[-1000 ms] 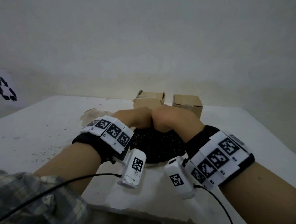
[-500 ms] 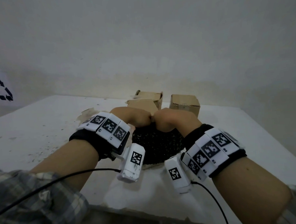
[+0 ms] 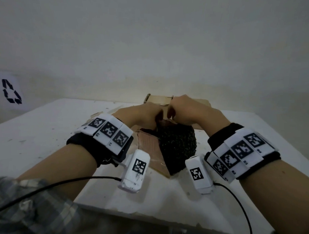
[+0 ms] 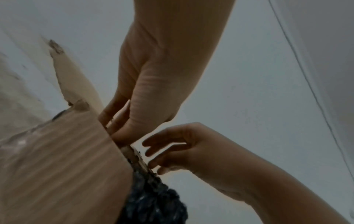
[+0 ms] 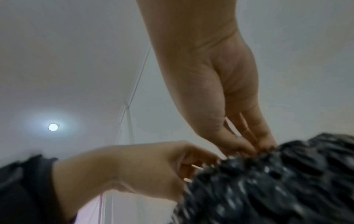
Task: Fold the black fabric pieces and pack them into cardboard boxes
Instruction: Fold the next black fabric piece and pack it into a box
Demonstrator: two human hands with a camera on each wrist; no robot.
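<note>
the step in hand looks like packing: the folded black fabric piece [image 3: 177, 147] is a rounded, knobbly bundle sitting partly inside the near cardboard box [image 3: 149, 146], which lies on the white table [image 3: 37, 131] with its corrugated flap open toward the left; much of the bundle bulges above and to the right of the box wall.

the left hand [image 3: 141, 115] is curled, its fingers tucked down at the box edge where the fabric meets the cardboard; in the left wrist view its fingertips [image 4: 114, 125] press in right behind the flap, seemingly pinching the top of the fabric, though the exact hold is hidden; the right hand [image 3: 190, 112], just beside it and nearly touching, pinches the top ridge of the fabric with thumb and fingers together, as the right wrist view shows [image 5: 245, 145].

the next move, as i judge it, calls for pushing the bundle deeper and flattening it so the flaps can close; the springy bulk may pop back out.

behind the hands stand further cardboard boxes [image 3: 158, 99], close enough to crowd the work; farther left, a recycling symbol [image 3: 11, 91] marks the wall; cables trail from both wrist cameras.
</note>
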